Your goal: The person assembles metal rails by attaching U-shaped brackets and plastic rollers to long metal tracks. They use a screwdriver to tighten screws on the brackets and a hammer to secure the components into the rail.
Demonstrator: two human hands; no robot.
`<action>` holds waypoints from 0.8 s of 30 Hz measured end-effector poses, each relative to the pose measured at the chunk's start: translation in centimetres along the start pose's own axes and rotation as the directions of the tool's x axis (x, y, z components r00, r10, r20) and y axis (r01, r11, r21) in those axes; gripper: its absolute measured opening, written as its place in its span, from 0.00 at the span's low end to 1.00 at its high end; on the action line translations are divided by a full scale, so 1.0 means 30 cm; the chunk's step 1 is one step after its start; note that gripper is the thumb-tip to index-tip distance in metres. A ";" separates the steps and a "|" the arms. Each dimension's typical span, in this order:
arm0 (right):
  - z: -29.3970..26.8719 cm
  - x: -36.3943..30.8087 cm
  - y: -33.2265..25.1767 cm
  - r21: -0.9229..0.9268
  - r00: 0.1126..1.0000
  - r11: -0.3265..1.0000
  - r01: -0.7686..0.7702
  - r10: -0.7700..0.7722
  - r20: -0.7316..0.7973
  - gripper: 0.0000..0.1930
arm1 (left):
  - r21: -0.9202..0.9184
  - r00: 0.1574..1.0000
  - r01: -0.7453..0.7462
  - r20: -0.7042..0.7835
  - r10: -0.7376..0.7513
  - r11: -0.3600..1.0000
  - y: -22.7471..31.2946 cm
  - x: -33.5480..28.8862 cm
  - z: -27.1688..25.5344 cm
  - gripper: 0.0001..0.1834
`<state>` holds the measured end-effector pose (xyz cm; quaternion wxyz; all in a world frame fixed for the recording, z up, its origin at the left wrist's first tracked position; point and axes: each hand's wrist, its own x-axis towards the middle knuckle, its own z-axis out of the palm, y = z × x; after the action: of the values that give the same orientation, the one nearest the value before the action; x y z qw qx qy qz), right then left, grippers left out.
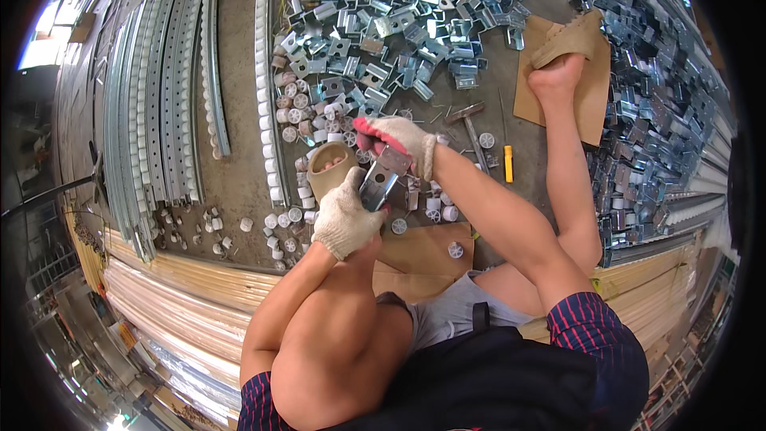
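Observation:
Both of my hands wear white knitted gloves with red palms. A shiny metal bracket with a round hole is between them, tilted, just above my left foot's tan sandal. My left hand is closed round the bracket's lower left side. At its upper end, the fingers of my right hand are curled against the metal; whether they hold a further small part is hidden. White plastic rollers lie on the floor around and beyond my hands. Farther off spreads a loose heap of similar metal brackets.
A hammer and a yellow-handled screwdriver lie to the right. Cardboard is under my right sandal. More brackets are piled at far right. Roller-fitted metal rails lie at left, and one rail stands nearer the middle.

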<state>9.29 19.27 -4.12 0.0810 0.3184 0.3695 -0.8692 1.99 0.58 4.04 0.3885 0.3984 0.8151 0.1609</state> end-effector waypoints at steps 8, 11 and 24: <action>-0.076 -0.179 0.112 -0.562 0.440 0.798 0.217 -0.594 -0.673 0.14 | -0.036 0.996 0.074 0.046 -0.072 0.997 -0.080 0.059 0.034 0.43; -0.307 -0.383 0.289 -0.784 0.359 0.457 -0.420 -0.709 -0.607 0.18 | 0.015 0.986 0.137 0.093 -0.138 0.990 -0.134 0.088 0.053 0.52; -0.332 -0.527 0.471 -0.721 0.576 0.528 -0.449 -0.446 -0.685 0.29 | -0.037 0.990 0.136 -0.024 -0.137 0.990 -0.131 0.083 0.031 0.47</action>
<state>31.90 14.60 -7.99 0.0459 0.5980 0.7337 -0.3194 -0.29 -0.02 -0.06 0.3948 0.3327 0.8425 0.1536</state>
